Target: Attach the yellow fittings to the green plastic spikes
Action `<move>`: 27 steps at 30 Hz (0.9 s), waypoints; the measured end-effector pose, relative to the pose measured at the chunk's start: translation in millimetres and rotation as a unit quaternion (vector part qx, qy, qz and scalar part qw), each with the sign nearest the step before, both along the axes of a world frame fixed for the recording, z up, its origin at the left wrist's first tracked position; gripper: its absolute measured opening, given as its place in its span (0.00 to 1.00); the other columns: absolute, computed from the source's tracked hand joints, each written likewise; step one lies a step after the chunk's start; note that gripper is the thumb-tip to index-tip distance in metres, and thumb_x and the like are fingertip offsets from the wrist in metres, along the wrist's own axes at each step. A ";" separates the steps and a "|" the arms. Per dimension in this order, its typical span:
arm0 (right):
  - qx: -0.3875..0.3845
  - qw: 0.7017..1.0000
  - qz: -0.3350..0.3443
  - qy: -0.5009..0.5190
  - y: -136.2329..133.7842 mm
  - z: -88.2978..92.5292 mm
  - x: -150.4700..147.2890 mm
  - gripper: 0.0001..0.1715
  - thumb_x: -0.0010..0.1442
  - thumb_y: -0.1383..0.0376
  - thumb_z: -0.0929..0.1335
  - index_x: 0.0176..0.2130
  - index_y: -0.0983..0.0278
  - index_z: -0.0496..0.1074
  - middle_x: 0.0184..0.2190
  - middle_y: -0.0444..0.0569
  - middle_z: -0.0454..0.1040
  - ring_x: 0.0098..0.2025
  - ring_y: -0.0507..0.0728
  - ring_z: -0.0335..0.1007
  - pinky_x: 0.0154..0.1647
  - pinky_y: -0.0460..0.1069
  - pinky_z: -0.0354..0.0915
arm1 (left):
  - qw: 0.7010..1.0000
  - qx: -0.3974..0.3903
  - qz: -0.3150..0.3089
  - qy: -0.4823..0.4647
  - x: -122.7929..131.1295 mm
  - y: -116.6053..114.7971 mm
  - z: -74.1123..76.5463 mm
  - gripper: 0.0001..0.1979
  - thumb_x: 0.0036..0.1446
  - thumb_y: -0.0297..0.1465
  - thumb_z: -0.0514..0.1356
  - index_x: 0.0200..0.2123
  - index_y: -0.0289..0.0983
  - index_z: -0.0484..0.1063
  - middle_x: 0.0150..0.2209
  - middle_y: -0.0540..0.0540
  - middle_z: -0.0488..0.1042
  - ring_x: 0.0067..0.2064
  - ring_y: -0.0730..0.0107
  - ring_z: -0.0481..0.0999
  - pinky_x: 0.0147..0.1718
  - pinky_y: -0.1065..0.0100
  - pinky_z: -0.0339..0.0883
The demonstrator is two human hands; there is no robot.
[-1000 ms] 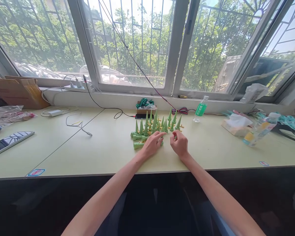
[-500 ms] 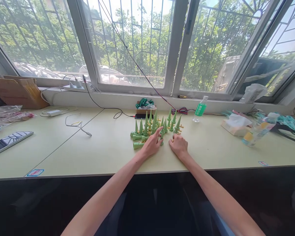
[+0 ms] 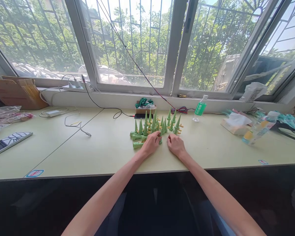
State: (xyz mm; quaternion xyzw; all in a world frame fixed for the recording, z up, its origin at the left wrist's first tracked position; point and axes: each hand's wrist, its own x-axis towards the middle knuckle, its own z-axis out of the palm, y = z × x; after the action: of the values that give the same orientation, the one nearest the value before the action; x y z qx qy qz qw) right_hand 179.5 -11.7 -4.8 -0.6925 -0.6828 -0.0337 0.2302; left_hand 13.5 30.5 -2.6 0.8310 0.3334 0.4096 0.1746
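Note:
Several green plastic cone-shaped pieces (image 3: 153, 124) stand upright in a cluster near the middle of the table, with small yellow parts among them. At the cluster's near edge, my left hand (image 3: 151, 144) has its fingers closed around one green cone piece (image 3: 160, 139), whose base shows beside the thumb. My right hand (image 3: 176, 145) rests on the table just to the right, fingers curled in; what they hold, if anything, is hidden. Beyond it stands a tilted green cone (image 3: 177, 124) with yellow bits. Green tube-like pieces (image 3: 137, 145) lie on their sides left of my left hand.
Behind the cones sit a dark phone (image 3: 140, 116) and a small box of green material (image 3: 145, 106). A green-labelled bottle (image 3: 199, 108), a tissue box (image 3: 236, 124) and another bottle (image 3: 259, 129) stand right. Cables (image 3: 80, 126) and a tablet-like device (image 3: 8, 142) lie left.
My left index finger, raised before, has come down and curled in at the green cone piece. The right hand has shifted slightly left, toward the left hand.

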 end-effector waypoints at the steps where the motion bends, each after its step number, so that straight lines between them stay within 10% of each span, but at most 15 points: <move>1: 0.004 1.000 0.007 0.000 0.2 -0.3 0.1 0.12 0.67 0.65 0.59 0.36 0.64 0.69 0.35 0.52 0.75 0.33 0.57 0.70 0.31 0.48 0.54 | 1.000 -0.001 0.001 0.001 -0.1 0.0 0.1 0.08 0.62 0.29 0.52 0.40 0.35 0.69 0.33 0.45 0.74 0.32 0.69 0.71 0.34 0.68 0.64; 27: 0.021 0.998 0.021 0.048 4.0 -2.7 1.4 0.15 0.69 0.64 0.58 0.35 0.63 0.70 0.34 0.50 0.75 0.33 0.55 0.69 0.30 0.47 0.51 | 0.999 0.006 0.031 0.011 -0.5 -4.3 4.5 0.06 0.59 0.30 0.57 0.39 0.34 0.70 0.35 0.44 0.73 0.31 0.69 0.70 0.34 0.68 0.64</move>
State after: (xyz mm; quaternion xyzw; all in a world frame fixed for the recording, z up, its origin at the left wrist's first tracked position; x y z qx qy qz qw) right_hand 181.0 -7.6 -7.5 -0.6743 -0.6841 -0.0095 0.2779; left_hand 13.0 26.2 1.9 0.8259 0.3579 0.4079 0.1532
